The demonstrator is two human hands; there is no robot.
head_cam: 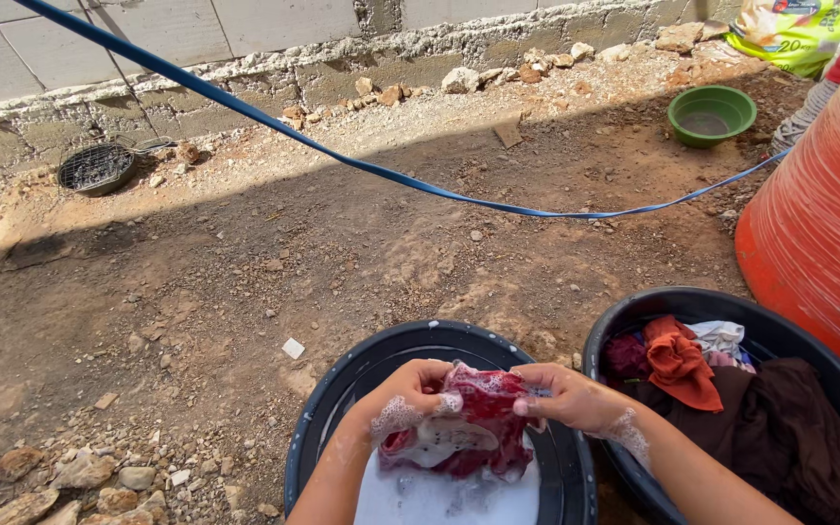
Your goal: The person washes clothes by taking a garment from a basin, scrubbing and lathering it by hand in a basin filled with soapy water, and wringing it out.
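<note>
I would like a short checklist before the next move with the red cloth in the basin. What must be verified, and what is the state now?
1. Left hand grips the red cloth: ok.
2. Right hand grips it too: ok.
3. Cloth is over the black basin: ok.
4. Soapy water is in the basin: ok.
5. Second basin with clothes is beside it: ok.
6. Cloth is clean: cannot tell.

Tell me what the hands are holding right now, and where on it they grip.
Both hands hold a soapy red cloth over the black basin: left hand bunches its left end, right hand its right end.
</note>
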